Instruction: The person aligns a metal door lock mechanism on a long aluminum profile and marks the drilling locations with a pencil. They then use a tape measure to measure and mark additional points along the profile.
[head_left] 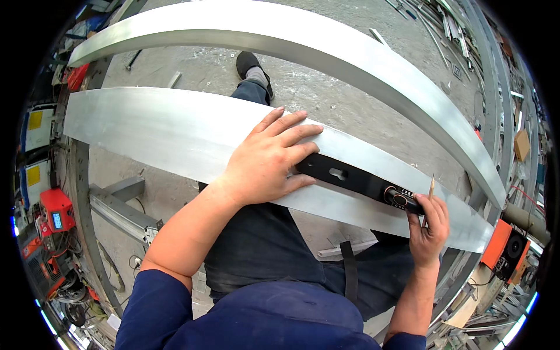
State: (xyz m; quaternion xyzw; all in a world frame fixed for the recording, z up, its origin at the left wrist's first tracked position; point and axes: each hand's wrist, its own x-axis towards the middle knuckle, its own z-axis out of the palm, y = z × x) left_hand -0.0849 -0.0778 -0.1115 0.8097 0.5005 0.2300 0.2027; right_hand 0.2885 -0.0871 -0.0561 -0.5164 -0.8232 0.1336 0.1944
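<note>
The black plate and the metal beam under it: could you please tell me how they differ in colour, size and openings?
The black plate is dark, while the metal beam is silvery. The plate is much shorter than the beam. The plate has a cut-out; the beam's visible face shows none. Both are longer than wide.

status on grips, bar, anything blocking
Left grip spread on metal beam, at left end of black bar. Right grip at its right end, pencil held. Second beam beyond, not obstructing.
</note>
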